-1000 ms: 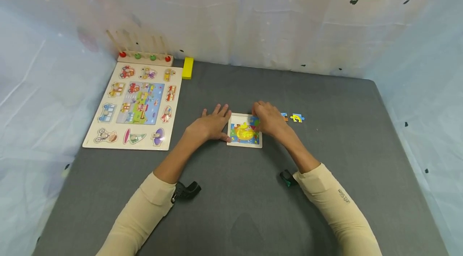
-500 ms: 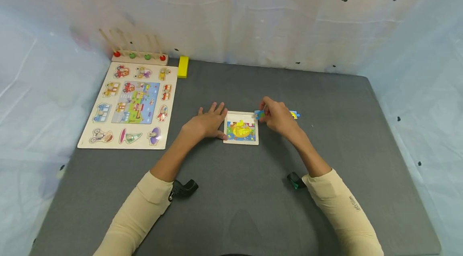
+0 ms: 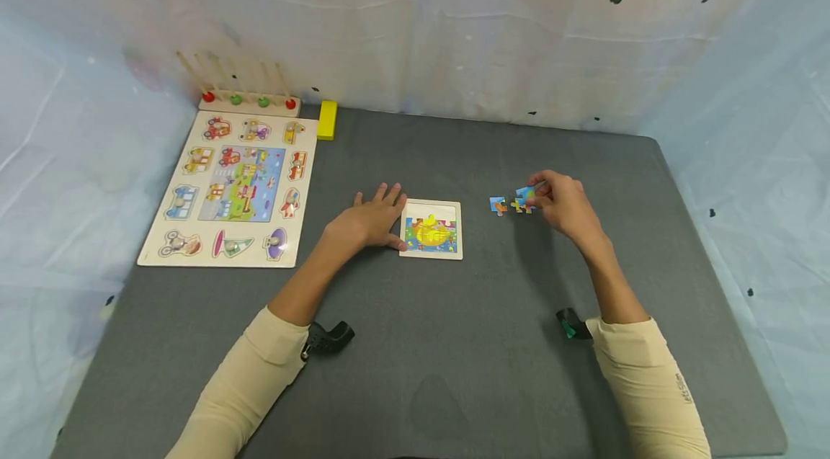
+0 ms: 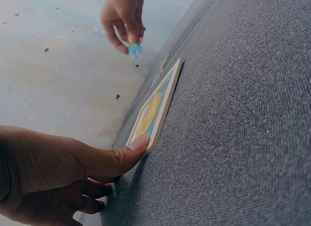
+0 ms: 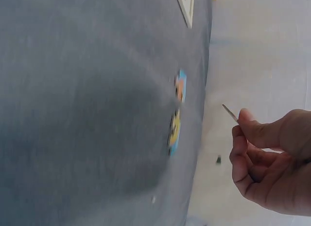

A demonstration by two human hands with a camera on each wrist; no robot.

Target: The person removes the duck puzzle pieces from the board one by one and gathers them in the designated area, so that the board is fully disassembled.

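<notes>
A small wooden puzzle tray (image 3: 447, 210) holds a yellow and blue picture in its lower part; its upper part shows bare wood. Spread out at the tray's left side, my left hand (image 3: 366, 225) rests on the table with its thumb (image 4: 137, 144) on the tray's edge. To the right, my right hand (image 3: 569, 208) pinches a blue jigsaw piece (image 3: 524, 192) between thumb and fingers, raised above the table. Two loose pieces lie below it: a blue and orange one (image 3: 497, 205) and a yellow one (image 5: 175, 128), partly hidden in the head view.
A large wooden picture board (image 3: 149, 250) with vehicle and toy shapes lies at the left. Behind it stands a pegged wooden base (image 3: 249, 106) with red and green beads. A yellow block (image 3: 327, 120) is beside them. Cloth walls (image 3: 454, 27) border the grey table.
My right hand has lifted a blue jigsaw piece off the tray's upper right and carried it rightward above the loose pieces. The left hand stays at the tray.
</notes>
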